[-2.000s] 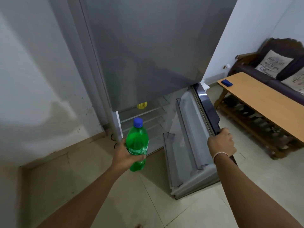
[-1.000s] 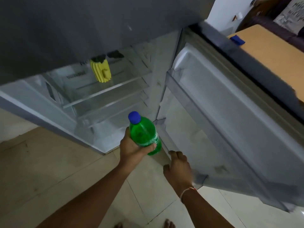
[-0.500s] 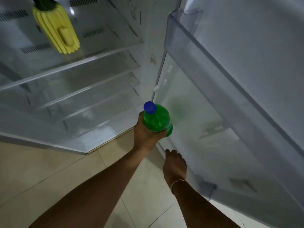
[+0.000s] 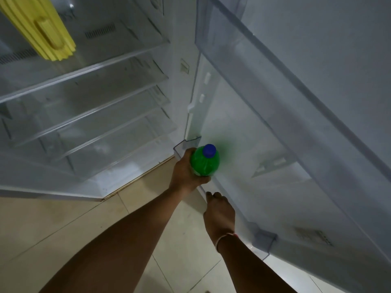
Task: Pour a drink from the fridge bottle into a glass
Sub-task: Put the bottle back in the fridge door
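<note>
A green plastic bottle (image 4: 204,164) with a blue cap stands upright in my left hand (image 4: 185,174), which is wrapped around its body. The bottle sits at the left end of the lowest clear door bin (image 4: 262,237) of the open fridge door, its lower part hidden by my fingers. My right hand (image 4: 219,212) rests on the front rim of that same bin, just below the bottle, fingers curled over the edge. No glass is in view.
The fridge interior holds several glass shelves (image 4: 84,77); a yellow pineapple-shaped container (image 4: 45,28) stands on the upper one. A second clear door bin (image 4: 275,85) runs higher on the door. Beige floor tiles (image 4: 63,225) lie below.
My head has come lower and closer to the fridge. My left hand has carried the bottle right and down into the lowest door bin. My right hand stays on the bin's rim.
</note>
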